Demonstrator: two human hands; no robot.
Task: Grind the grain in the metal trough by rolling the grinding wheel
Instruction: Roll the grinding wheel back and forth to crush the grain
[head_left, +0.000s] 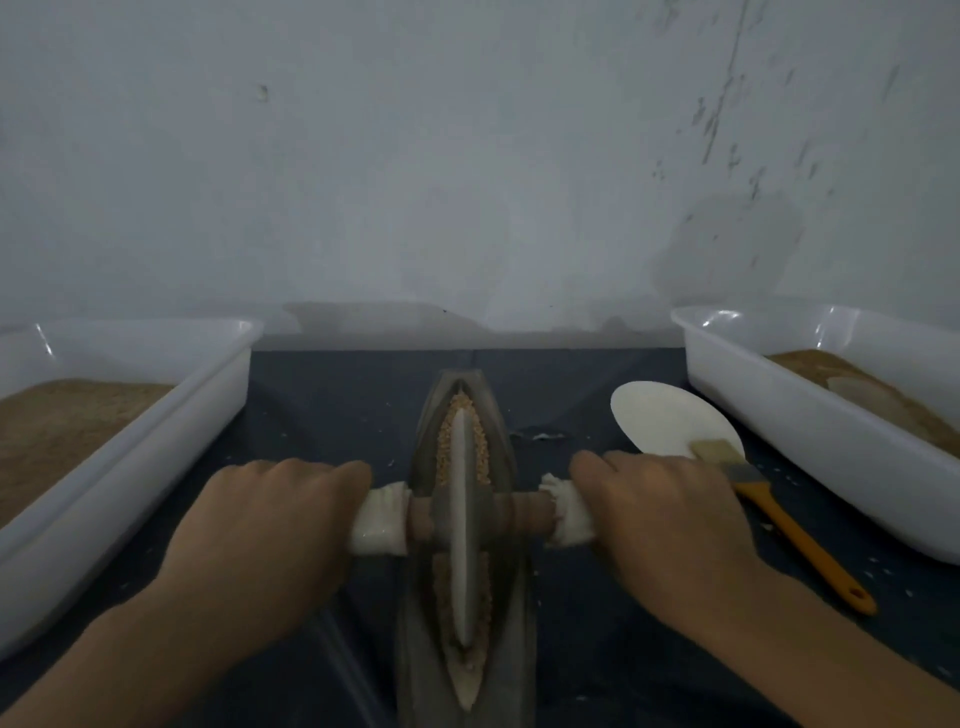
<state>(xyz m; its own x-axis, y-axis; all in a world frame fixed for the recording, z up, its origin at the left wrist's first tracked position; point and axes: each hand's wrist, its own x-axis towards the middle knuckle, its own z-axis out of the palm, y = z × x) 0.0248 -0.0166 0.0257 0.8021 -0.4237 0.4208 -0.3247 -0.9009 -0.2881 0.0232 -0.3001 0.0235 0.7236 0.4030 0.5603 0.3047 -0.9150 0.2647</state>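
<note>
Left hand (270, 519) and right hand (654, 514) each grip 1 cloth-wrapped axle (524, 512) end, balancing the grinding wheel (464, 525) upright over grain (460, 402) in the metal trough (498, 431).

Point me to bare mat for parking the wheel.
Free: dark mat between left bin and trough; strip past trough's far tip. Crowded: right side, where white disc and brush fill the gap to the right bin.
</note>
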